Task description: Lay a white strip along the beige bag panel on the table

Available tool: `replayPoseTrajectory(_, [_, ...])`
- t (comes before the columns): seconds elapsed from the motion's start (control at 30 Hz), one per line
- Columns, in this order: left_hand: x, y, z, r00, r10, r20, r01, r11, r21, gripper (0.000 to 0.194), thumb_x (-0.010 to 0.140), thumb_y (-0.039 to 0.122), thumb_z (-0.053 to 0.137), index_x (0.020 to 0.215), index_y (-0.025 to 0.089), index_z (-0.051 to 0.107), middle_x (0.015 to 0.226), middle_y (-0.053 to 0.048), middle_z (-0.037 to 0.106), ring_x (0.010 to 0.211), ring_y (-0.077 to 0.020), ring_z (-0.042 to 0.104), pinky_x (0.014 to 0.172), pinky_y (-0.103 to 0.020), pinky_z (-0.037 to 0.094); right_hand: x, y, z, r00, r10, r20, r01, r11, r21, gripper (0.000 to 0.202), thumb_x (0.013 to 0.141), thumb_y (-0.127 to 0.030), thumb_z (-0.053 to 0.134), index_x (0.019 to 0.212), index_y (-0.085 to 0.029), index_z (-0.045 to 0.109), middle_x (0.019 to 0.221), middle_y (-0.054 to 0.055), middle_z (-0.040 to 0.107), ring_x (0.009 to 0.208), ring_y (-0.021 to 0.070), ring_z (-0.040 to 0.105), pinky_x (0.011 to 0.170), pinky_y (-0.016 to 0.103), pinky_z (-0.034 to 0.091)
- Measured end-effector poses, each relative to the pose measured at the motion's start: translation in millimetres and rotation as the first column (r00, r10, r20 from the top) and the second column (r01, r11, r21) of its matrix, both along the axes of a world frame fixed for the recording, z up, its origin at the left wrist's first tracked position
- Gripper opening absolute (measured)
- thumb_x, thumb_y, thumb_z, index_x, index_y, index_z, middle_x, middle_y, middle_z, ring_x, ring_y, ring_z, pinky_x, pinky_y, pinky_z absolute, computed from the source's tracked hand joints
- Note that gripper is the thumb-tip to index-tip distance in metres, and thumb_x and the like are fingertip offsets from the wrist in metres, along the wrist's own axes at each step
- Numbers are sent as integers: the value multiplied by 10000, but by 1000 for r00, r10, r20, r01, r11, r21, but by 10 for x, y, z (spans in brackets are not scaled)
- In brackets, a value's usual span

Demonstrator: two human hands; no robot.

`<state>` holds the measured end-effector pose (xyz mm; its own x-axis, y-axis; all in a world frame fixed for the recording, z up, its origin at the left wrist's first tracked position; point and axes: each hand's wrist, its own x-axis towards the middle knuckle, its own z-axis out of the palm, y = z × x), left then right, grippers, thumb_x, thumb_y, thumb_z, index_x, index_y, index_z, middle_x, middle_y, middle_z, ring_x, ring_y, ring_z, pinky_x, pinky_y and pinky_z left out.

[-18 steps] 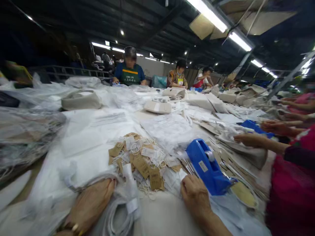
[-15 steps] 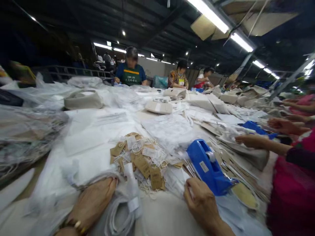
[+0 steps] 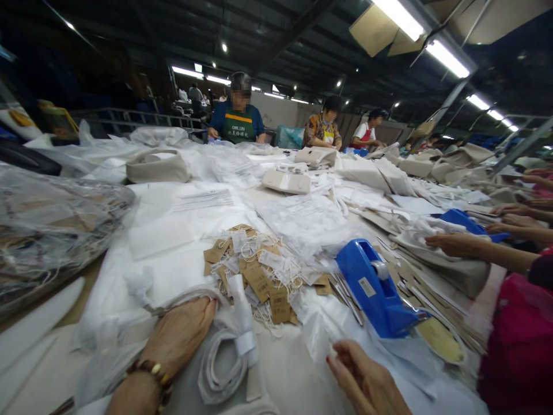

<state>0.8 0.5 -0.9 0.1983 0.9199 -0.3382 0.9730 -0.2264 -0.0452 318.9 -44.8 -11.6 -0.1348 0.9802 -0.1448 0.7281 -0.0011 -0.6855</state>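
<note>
Head view: my left hand (image 3: 179,334) is lying palm-down at 7 o'clock on the bench (image 3: 52,369), fingers flat and released, pressing on a thin plastic bag (image 3: 129,323) without gripping it. A beaded bracelet (image 3: 151,372) is sitting on that wrist. Just at 3 o'clock of the hand, a coiled white strap (image 3: 220,369) bound with a white band is resting on pale fabric, touching the bag's edge.

My right hand (image 3: 367,380) is at 5 o'clock, thumb and fingers pinching the edge of a clear plastic sleeve (image 3: 322,331) and lifting it slightly off the pile. Grasp is light; the remaining fingers are curled loosely.

Near 12 o'clock of the strap, a heap of brown paper hang tags (image 3: 254,271) with white strings is lying loose. At 1 o'clock of my right hand, a blue tape dispenser (image 3: 374,288) is standing just beside the sleeve, on flat card pieces.

At 3 o'clock, a co-worker's hand (image 3: 453,245) is resting on a beige fabric item (image 3: 462,274). Across the bench at 12 o'clock, a person in a green apron (image 3: 237,124) is working.
</note>
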Motion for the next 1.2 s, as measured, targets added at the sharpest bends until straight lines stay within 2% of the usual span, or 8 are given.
replayPoseTrajectory(0.1, [5,9,-4,1000,9,-15,-9,1000,-18,481,835,40,179,1097,90,579,1037,-165,628,944,-278,615,828,-419,476,-87,448,-49,977,-162,136,153,985,74,317,837,-451,366,926,-190,521,786,69,646,709,208,622,677,306,444])
replayPoseTrajectory(0.23, [19,17,1,1000,11,-24,-11,1000,-10,494,825,24,172,1097,93,578,1042,-163,627,945,-267,616,833,-410,472,-226,834,-114,940,-245,237,230,969,87,230,817,-379,402,719,-198,505,708,116,635,748,269,615,690,351,397])
replayPoseTrajectory(0.47, [31,3,45,999,33,21,-32,999,-17,466,854,57,166,1043,92,590,1009,-160,637,927,-272,619,825,-409,468,-262,988,-254,959,-281,37,282,959,-15,147,574,-236,609,564,-211,465,548,0,547,576,175,529,549,264,340])
replayPoseTrajectory(0.67, [35,10,68,998,51,40,-50,998,-26,436,871,80,185,1041,94,586,1021,-153,642,944,-263,614,834,-382,463,-134,807,-30,901,-269,-339,220,959,-178,198,611,-366,552,592,-202,444,501,-58,410,477,107,383,488,234,313])
replayPoseTrajectory(0.83, [34,15,81,989,100,108,-98,995,-26,406,869,103,207,974,86,599,964,-161,653,903,-294,625,791,-412,467,-63,368,161,437,-389,-811,10,904,-428,301,584,-312,708,632,-192,435,599,-29,543,528,110,484,515,211,372])
replayPoseTrajectory(0.9, [36,8,82,978,151,142,-151,988,-8,402,879,133,206,939,87,601,919,-162,663,867,-295,637,764,-413,468,-125,274,132,356,-422,-834,-78,876,-476,326,540,-248,758,636,-191,451,569,-41,543,501,105,508,500,197,380])
replayPoseTrajectory(1.07, [48,-9,125,947,242,210,-255,966,35,407,897,176,203,883,129,607,897,-124,688,865,-245,652,753,-349,458,-414,248,93,275,-466,-841,-211,824,-526,451,492,-187,731,916,-215,581,724,-24,651,579,116,607,601,212,460])
replayPoseTrajectory(1.2, [19,-66,252,910,285,302,-319,945,68,393,889,212,239,797,161,617,852,-98,700,824,-215,651,723,-318,439,-538,312,150,367,-411,-835,-233,828,-510,376,506,-198,702,877,-188,648,750,35,693,666,200,649,646,294,493])
